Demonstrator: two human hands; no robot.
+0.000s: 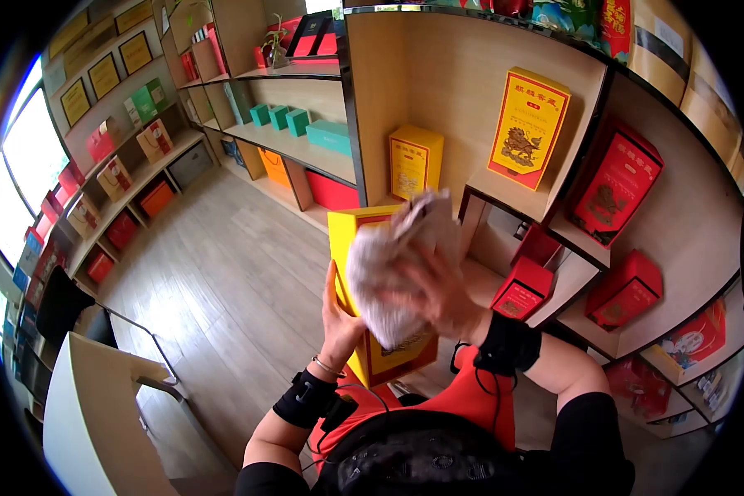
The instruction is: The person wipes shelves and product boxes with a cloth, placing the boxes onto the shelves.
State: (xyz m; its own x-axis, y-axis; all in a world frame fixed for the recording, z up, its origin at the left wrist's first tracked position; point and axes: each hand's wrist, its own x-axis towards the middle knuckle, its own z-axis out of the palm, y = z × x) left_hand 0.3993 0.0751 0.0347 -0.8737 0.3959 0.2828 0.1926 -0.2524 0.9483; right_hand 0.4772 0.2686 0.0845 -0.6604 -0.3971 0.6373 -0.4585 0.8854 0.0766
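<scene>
Centrally, the left hand [343, 326] clasped the left side of a yellow-and-red gift box [337, 240], seemingly light, stiff and slick, best held by its side edges. The right hand [440, 296] gripped a soft, bunched cloth [374, 269] over its front. Shelving [463, 54] with red boxes [618, 186] stood near, right.

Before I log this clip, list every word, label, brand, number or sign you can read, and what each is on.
"麒麟窖藏" (likely reading): large yellow box on the shelf.
Apparently the same, less clear: large red box.
Too small or blurred: smaller yellow box, framed plaques, red packet at top right.
Mostly hidden by the cloth: print on the held box.
No numbers readable.
</scene>
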